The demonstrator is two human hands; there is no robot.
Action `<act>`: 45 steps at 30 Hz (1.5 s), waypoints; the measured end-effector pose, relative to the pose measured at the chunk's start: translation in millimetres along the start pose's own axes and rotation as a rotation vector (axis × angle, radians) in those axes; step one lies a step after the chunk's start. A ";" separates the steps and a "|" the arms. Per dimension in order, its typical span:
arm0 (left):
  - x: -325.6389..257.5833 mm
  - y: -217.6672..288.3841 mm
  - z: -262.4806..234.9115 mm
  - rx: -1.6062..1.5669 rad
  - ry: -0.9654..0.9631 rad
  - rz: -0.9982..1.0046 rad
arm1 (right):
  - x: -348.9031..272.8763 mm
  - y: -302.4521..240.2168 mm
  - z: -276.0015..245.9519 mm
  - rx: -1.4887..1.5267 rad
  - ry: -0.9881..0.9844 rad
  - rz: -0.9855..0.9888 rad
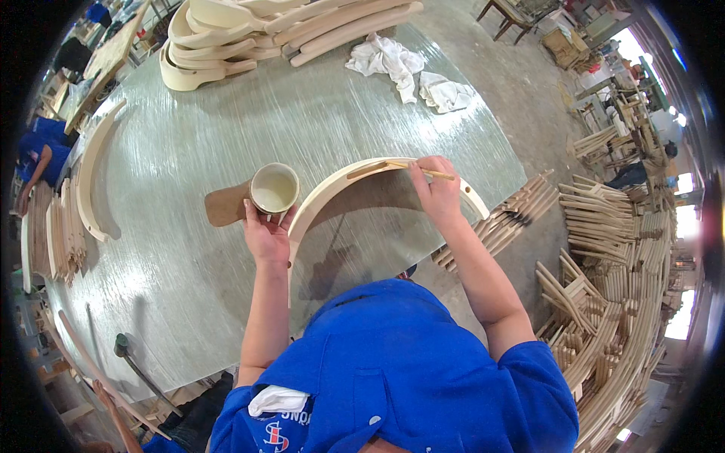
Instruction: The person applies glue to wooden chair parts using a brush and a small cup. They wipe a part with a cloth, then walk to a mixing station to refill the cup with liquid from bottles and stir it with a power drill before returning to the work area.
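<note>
- From where I stand, the left hand [266, 238] is curled round a pale cup [274, 189], fingers closed; the right hand [438, 189], well apart, pinches a thin stick [442, 175].
- The curved wood [313, 200] arches over the table [189, 151], one end near its edge; the stick's tip meets it.
- A tilted cup could spill (its contents look pale and runny); a hard push could rock the arch.
- Smooth, creamy bowed wood; shiny, streaky grey-green tabletop; flat brown board [224, 207]; crumpled white rags [385, 64].
</note>
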State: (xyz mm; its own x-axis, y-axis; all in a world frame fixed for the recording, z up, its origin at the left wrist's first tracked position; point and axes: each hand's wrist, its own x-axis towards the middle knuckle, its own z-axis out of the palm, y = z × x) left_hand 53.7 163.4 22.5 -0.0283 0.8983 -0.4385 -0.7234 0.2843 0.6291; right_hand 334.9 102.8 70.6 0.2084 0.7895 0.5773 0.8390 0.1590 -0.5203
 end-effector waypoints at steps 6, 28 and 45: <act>0.0 1.7 10.7 0.014 -0.015 0.002 | -4.6 -27.6 31.3 0.276 -0.081 -0.135; 18.2 5.3 2.1 0.081 -0.045 0.133 | 13.8 -22.9 -4.0 -0.061 -0.229 0.066; 11.9 3.5 4.6 0.115 -0.036 0.104 | 3.7 -55.3 26.8 0.240 -0.232 0.012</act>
State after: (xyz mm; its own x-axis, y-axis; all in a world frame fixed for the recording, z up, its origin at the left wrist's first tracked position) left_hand 54.0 176.6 22.4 -0.0729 0.9358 -0.3448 -0.6341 0.2234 0.7403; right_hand 275.8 112.8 84.6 0.0749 0.9017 0.4258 0.6891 0.2619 -0.6757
